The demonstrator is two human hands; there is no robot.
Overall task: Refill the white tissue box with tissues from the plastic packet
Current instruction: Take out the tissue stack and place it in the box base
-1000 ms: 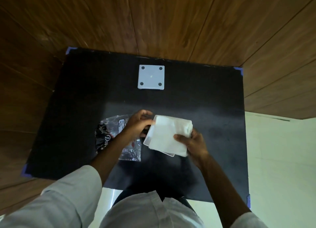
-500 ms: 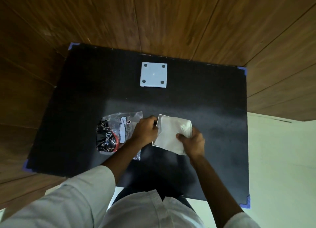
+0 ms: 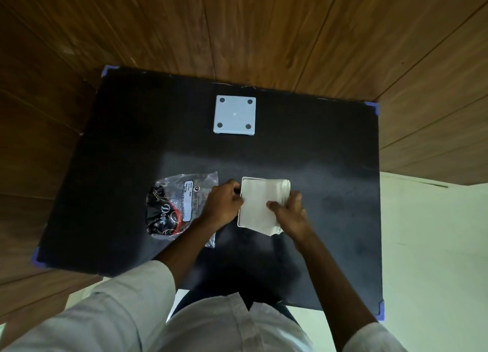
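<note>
A square white tissue box (image 3: 241, 221) lies open on the black table with a stack of white tissues (image 3: 260, 203) sitting in it; the stack's near right corner sticks out over the rim. My left hand (image 3: 223, 203) grips the box's left edge. My right hand (image 3: 289, 213) presses on the tissues, thumb on top, fingers along the stack's right side. The clear plastic packet (image 3: 175, 206) with black print lies flat to the left, partly under my left wrist. The box's white bottom panel (image 3: 234, 115), with four dark round pads, lies at the far middle of the table.
The black table top (image 3: 330, 166) has blue corner guards. Wooden wall panels rise behind and to the left. A pale floor shows to the right. My light sleeves and lap fill the near edge.
The tissue stack, held tilted above the table a second ago, has come down flat into the box. My left hand moved from the stack's corner to the box's left edge.
</note>
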